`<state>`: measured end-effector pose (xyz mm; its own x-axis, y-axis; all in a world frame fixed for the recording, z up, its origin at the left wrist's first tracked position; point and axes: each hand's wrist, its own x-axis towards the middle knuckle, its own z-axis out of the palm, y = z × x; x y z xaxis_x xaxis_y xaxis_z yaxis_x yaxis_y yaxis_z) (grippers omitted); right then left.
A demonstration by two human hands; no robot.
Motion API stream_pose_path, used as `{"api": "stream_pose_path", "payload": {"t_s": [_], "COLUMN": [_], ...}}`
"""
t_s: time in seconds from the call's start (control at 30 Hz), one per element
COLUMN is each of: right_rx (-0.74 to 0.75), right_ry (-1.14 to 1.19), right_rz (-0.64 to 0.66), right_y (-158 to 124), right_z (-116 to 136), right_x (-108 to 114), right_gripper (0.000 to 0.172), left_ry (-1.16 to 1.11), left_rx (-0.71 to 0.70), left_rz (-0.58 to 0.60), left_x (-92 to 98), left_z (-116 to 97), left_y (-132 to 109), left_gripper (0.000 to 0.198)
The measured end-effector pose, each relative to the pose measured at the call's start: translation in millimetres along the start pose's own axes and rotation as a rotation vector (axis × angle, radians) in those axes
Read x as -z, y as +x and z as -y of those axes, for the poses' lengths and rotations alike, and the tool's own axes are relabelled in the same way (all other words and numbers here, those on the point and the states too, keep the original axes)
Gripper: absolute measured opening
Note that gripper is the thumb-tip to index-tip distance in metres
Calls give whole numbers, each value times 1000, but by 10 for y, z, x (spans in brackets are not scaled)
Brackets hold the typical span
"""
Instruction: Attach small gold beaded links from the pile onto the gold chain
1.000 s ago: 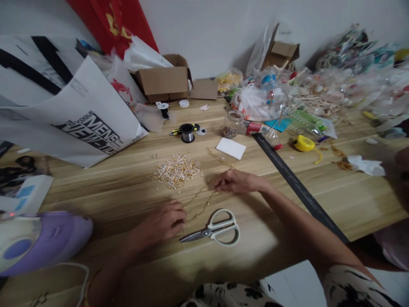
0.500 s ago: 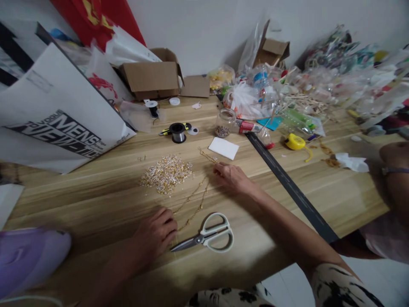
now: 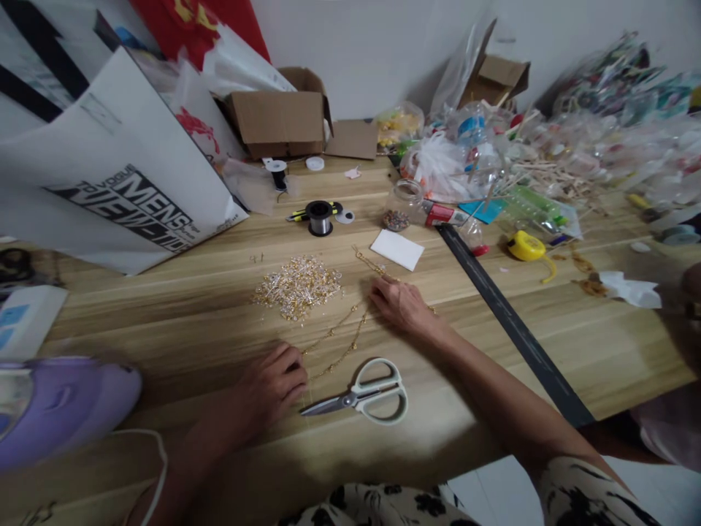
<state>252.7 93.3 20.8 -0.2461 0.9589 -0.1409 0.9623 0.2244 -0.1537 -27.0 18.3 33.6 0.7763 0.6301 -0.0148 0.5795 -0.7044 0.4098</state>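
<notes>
My left hand (image 3: 274, 383) rests on the wooden table (image 3: 164, 329) with curled fingers pressing down the near end of a thin gold chain (image 3: 339, 340). My right hand (image 3: 399, 303) lies further out, fingers closed on the chain's far part. The chain runs in two strands between the hands and continues past the right hand toward a white card (image 3: 397, 250). A heap of small gold and clear beads (image 3: 299, 285) lies just beyond the chain. White-handled scissors (image 3: 364, 398) lie shut on the table right of my left hand.
A long black ruler (image 3: 509, 318) runs diagonally at right. A wire spool (image 3: 320, 217), bead jar (image 3: 396, 212), yellow tape measure (image 3: 524, 247), cardboard box (image 3: 279, 117), white printed bag (image 3: 109, 183) and piles of plastic bags (image 3: 575, 161) crowd the back. A purple device (image 3: 60, 409) sits at left. Another person's arm (image 3: 691, 285) shows at right.
My right hand slid outward along the chain, away from me, stretching the strands. My left hand stayed pinning the near end. The camera view shifted slightly.
</notes>
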Motion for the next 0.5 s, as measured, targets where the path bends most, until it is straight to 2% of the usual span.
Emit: {"api": "stream_pose_path", "payload": {"t_s": [0.13, 0.2, 0.3, 0.37, 0.5], "right_rx": [35, 162, 429, 580, 726], "right_ry": [-33, -13, -36, -89, -242], "right_rz": [-23, -39, -60, -36, 13], "right_y": [-32, -57, -71, -47, 68], "right_z": [39, 125, 297, 400, 526], "right_x": [69, 132, 209, 230, 199], "right_gripper": [20, 18, 15, 13, 15], "left_ry": [0, -9, -21, -21, -13], "left_rx": [4, 14, 26, 29, 21], "left_rz": [15, 21, 36, 41, 16], "left_x": [-3, 1, 15, 18, -1], "left_z": [25, 26, 15, 12, 34], "left_y": [-33, -41, -47, -54, -79], "left_gripper": [20, 20, 19, 20, 19]}}
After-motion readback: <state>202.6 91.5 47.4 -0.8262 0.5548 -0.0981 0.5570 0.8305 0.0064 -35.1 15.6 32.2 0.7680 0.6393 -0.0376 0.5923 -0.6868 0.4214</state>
